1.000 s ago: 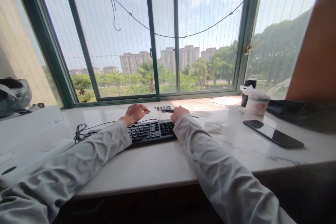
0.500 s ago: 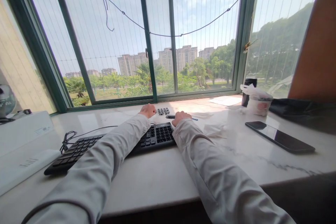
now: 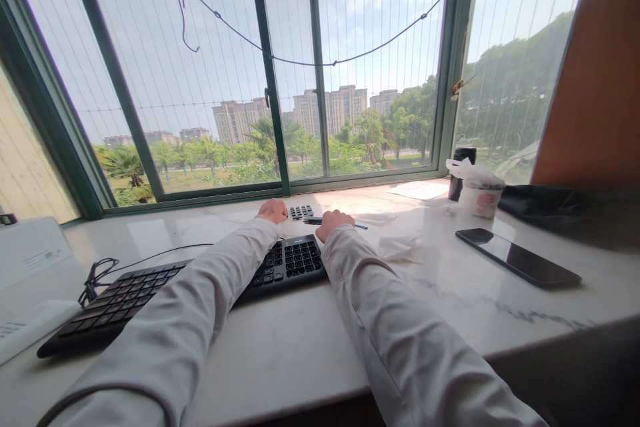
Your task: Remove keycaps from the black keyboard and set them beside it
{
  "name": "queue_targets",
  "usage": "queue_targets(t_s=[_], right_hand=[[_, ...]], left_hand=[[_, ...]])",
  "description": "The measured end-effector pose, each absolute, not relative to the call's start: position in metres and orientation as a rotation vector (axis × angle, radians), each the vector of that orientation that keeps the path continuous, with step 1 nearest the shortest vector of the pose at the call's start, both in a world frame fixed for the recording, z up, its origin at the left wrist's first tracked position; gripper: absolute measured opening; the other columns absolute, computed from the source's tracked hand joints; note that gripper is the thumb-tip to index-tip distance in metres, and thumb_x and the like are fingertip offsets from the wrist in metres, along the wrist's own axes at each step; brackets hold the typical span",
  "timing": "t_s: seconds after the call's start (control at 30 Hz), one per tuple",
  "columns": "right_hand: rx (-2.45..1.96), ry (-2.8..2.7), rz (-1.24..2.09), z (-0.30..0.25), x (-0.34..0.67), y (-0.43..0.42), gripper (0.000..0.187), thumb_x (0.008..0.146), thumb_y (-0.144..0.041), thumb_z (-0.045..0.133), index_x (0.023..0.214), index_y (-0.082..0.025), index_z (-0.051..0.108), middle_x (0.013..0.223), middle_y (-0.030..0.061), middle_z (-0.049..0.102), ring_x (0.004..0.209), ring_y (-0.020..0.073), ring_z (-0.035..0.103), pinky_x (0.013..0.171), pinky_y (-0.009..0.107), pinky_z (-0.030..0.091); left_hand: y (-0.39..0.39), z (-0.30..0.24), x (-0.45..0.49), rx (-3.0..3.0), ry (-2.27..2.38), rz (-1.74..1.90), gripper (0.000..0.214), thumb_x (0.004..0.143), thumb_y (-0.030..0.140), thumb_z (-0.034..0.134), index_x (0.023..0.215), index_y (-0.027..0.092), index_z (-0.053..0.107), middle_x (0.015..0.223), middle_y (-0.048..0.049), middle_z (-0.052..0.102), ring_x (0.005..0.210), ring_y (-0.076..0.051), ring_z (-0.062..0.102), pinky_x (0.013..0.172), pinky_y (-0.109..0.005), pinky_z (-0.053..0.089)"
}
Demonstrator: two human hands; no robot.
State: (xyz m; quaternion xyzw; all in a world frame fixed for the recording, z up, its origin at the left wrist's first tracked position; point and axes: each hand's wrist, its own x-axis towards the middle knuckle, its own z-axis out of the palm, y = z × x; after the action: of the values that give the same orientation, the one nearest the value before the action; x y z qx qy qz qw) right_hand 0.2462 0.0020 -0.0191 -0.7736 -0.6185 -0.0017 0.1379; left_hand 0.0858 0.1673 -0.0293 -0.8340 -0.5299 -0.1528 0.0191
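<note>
I observe the left hand (image 3: 273, 211) curled, fingertips hidden; I cannot tell whether it grips anything; I read the right hand (image 3: 335, 223) as closed around a slender dark tool with a blue end (image 3: 313, 220), long axis crosswise; the small dark blocky keycaps (image 3: 301, 213) sit in rows immediately right of the left hand, the nearer one; the long black plastic keyboard (image 3: 300, 260) lies nearer my viewpoint, its axis slanting away rightward beneath the left grey fabric sleeve (image 3: 200, 307).
</note>
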Motion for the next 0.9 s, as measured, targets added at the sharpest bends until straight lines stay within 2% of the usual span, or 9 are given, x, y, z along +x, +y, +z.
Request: queue_targets(t_s=[0.2, 0.43, 0.53, 0.67, 0.9], right_hand=[[-2.232, -1.792, -0.016, -0.02, 0.246, 0.004, 0.038, 0.074, -0.031, 0.061, 0.109, -0.017, 0.063, 0.112, 0.016, 0.062, 0.107, 0.0291, 0.058, 0.084, 0.039, 0.047], [-2.235, -1.789, -0.077, -0.022, 0.247, 0.004, 0.036, 0.075, -0.033, 0.058, 0.107, -0.016, 0.063, 0.11, 0.0154, 0.063, 0.105, 0.0292, 0.059, 0.084, 0.039, 0.045], [-2.192, -1.776, -0.16, -0.021, 0.245, 0.002, 0.032, 0.076, -0.03, 0.057, 0.103, -0.016, 0.062, 0.103, 0.0144, 0.065, 0.097, 0.0281, 0.062, 0.082, 0.039, 0.045], [-2.061, -1.726, -0.267, -0.017, 0.239, -0.005, 0.021, 0.082, -0.029, 0.049, 0.097, -0.018, 0.06, 0.09, 0.0125, 0.066, 0.083, 0.0259, 0.064, 0.07, 0.035, 0.045], [-1.993, -1.686, -0.311, -0.018, 0.233, -0.013, 0.024, 0.09, -0.03, 0.038, 0.101, -0.02, 0.058, 0.09, 0.0121, 0.066, 0.082, 0.0242, 0.063, 0.071, 0.035, 0.042]], left_hand=[[0.163, -0.021, 0.083, -2.556, -1.598, -0.407, 0.012, 0.068, 0.026, 0.066, 0.073, 0.021, 0.076, 0.055, -0.0049, 0.066, 0.071, -0.019, 0.066, 0.07, -0.023, 0.046], [0.138, 0.005, 0.067, -2.541, -1.532, -0.496, 0.019, 0.073, 0.035, 0.065, 0.081, 0.023, 0.076, 0.055, -0.0026, 0.066, 0.064, -0.016, 0.064, 0.068, -0.023, 0.045], [0.112, 0.019, 0.053, -2.551, -1.482, -0.556, 0.022, 0.075, 0.04, 0.063, 0.082, 0.024, 0.076, 0.054, -0.0012, 0.066, 0.062, -0.015, 0.064, 0.067, -0.024, 0.046], [0.065, 0.03, 0.028, -2.55, -1.499, -0.579, 0.023, 0.074, 0.043, 0.065, 0.084, 0.026, 0.076, 0.065, -0.0005, 0.071, 0.066, -0.016, 0.065, 0.068, -0.024, 0.046], [0.015, 0.016, -0.014, -2.494, -1.611, -0.604, 0.021, 0.073, 0.044, 0.065, 0.083, 0.029, 0.076, 0.087, -0.0007, 0.074, 0.085, -0.02, 0.065, 0.073, -0.026, 0.047]])
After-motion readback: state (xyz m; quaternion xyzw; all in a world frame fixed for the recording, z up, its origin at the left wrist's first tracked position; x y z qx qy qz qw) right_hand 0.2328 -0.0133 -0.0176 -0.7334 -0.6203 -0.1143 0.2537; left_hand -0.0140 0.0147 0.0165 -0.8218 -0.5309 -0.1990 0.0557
